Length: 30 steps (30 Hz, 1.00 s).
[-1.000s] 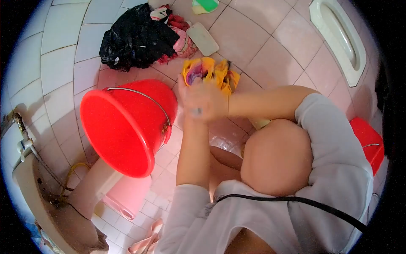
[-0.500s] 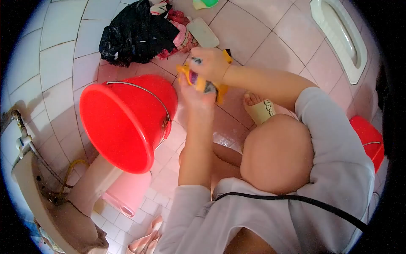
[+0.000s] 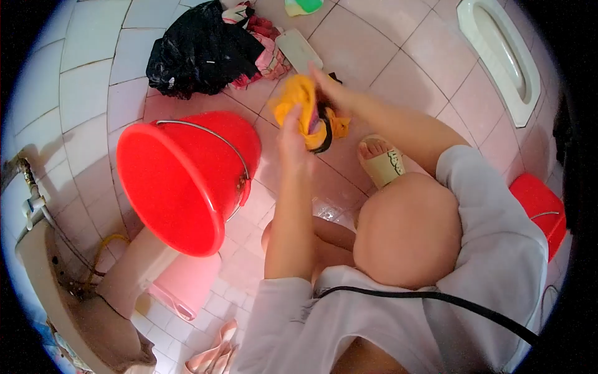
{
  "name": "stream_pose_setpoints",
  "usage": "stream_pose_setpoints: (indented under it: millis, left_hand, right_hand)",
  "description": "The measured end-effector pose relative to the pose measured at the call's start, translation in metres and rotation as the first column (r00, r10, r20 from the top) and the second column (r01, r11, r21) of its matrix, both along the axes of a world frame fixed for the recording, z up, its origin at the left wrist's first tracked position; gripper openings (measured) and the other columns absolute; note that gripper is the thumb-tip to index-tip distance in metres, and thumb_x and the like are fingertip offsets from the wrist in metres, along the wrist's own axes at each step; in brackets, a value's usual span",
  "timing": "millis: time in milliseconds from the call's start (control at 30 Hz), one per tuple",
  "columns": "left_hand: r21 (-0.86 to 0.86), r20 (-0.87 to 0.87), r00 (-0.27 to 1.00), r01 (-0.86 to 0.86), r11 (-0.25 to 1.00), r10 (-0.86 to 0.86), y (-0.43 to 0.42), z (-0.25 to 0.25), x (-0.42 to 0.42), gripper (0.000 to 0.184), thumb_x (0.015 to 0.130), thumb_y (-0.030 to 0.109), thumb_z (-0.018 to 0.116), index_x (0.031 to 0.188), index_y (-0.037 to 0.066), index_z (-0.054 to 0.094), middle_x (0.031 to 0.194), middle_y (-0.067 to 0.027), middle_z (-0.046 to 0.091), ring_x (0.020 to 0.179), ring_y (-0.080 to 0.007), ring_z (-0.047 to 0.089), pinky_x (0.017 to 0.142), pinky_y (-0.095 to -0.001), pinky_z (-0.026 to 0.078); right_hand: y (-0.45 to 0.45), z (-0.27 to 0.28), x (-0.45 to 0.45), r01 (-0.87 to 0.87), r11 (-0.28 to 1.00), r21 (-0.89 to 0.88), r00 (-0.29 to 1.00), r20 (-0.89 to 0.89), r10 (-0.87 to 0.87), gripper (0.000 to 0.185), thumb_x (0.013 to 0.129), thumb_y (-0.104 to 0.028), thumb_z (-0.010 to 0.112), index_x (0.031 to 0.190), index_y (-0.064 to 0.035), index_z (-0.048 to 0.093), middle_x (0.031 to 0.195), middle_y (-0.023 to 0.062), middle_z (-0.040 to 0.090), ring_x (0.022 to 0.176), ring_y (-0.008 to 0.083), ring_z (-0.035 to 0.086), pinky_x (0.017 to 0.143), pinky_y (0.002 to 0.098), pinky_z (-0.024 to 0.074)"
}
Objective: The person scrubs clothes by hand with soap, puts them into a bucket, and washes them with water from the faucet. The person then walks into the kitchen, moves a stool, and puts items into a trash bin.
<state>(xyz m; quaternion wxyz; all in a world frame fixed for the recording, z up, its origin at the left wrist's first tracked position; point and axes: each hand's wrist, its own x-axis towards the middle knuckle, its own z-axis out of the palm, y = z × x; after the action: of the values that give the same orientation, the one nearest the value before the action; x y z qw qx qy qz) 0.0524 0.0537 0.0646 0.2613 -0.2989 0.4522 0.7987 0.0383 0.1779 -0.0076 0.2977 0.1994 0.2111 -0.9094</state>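
Observation:
A bunched yellow cloth [image 3: 298, 100] with dark and purple patches is held up between my hands over the pink tiled floor. My left hand [image 3: 294, 140] grips its lower left side, thumb pressed on the fabric. At the cloth's right side, my right hand [image 3: 330, 90] is slightly blurred; its thumb sticks up, and its other fingers are hidden behind the cloth, so its hold cannot be made out. Left of my left forearm stands a large red bucket [image 3: 168, 187], tilted in view, its wire handle resting against its side.
Black clothes [image 3: 202, 53] and pink-red clothes [image 3: 271, 56] lie on the floor at the top, beside a whitish flat object [image 3: 299, 50]. A squat toilet [image 3: 504, 56] is upper right. Also around are a second red bucket [image 3: 539, 209], a pink bin [image 3: 187, 283] and a sink [image 3: 56, 299].
The hands were pressed together round the cloth and have moved apart. The cloth is more spread out, with more yellow showing. The right hand has shifted right; the bucket stays in place.

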Motion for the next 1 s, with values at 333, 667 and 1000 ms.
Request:
stream_pose_setpoints:
  millis: [333,667,1000]
  left_hand:
    - [-0.198,0.460,0.885,0.020,0.980,0.075,-0.021,-0.010,0.003,0.050,0.082,0.035,0.056,0.110,-0.005,0.045,0.103,-0.0105,0.054,0.083,-0.0189,0.054,0.072,-0.0320,0.046]
    - [0.220,-0.073,0.995,-0.054,0.974,0.072,0.003,-0.026,-0.005,0.025,0.086,0.025,0.043,0.103,0.008,0.050,0.099,-0.0069,0.056,0.089,-0.0162,0.056,0.070,-0.0320,0.047]
    - [0.346,0.090,0.996,-0.051,0.937,0.021,-0.014,-0.037,-0.010,0.035,0.089,0.035,0.036,0.105,0.009,0.052,0.096,-0.0087,0.057,0.085,-0.0183,0.056,0.076,-0.0333,0.047]
  right_hand:
    - [-0.023,0.053,-0.020,-0.101,0.618,0.780,0.786,-0.318,0.530,0.036,0.072,-0.039,0.067,0.084,-0.0073,0.056,0.074,0.0041,0.056,0.072,0.0142,0.056,0.063,0.0298,0.0451]
    - [-0.024,0.053,-0.013,0.358,-0.147,0.922,0.600,-0.107,0.793,0.021,0.068,-0.028,0.056,0.060,-0.0092,0.060,0.063,0.0125,0.059,0.061,0.0253,0.060,0.051,0.0421,0.0468]
    - [-0.044,0.040,0.001,0.694,0.004,0.720,0.614,-0.595,0.519,0.023,0.075,-0.032,0.057,0.065,-0.0108,0.057,0.063,0.0081,0.056,0.058,0.0307,0.055,0.050,0.0425,0.0425]
